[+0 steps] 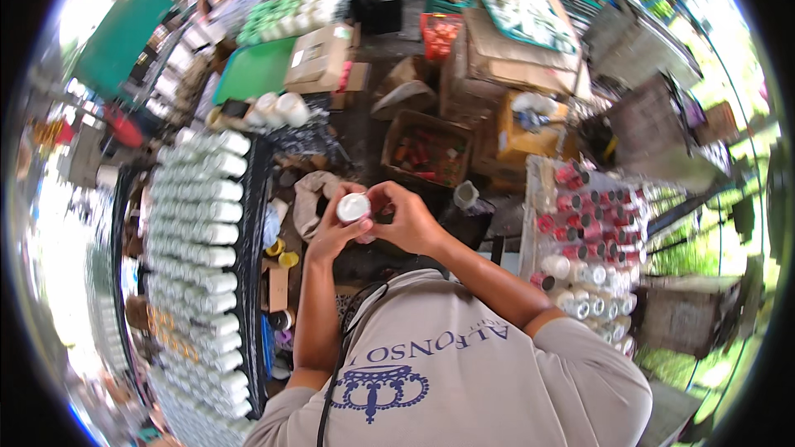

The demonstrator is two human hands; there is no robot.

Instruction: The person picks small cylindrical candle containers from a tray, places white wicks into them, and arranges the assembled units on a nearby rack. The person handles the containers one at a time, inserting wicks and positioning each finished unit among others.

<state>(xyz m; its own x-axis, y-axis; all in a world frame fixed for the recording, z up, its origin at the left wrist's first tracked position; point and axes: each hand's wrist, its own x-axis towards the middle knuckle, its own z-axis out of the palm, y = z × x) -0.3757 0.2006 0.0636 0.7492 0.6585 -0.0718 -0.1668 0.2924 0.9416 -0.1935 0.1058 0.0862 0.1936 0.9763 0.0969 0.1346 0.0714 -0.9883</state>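
In front of my chest, my left hand (330, 228) is wrapped round a small cylindrical container with a round white top (354, 208). Its lower side is mostly covered by the fingers. Close against the container's right side, my right hand (407, 219) has its fingers bent in toward the thumb. Something dark red shows between those fingertips and the container, too small to make out. Below the hands, a cardboard box (426, 149) holds red and mixed small items.
Rows of white containers (199, 236) fill a rack on my left. On the right stand red and white jars (588, 228). Farther off are a green tray (255, 71), stacked cardboard boxes (522, 54) and a tray of white pieces (523, 12). A pale pitcher (466, 194) stands nearby.
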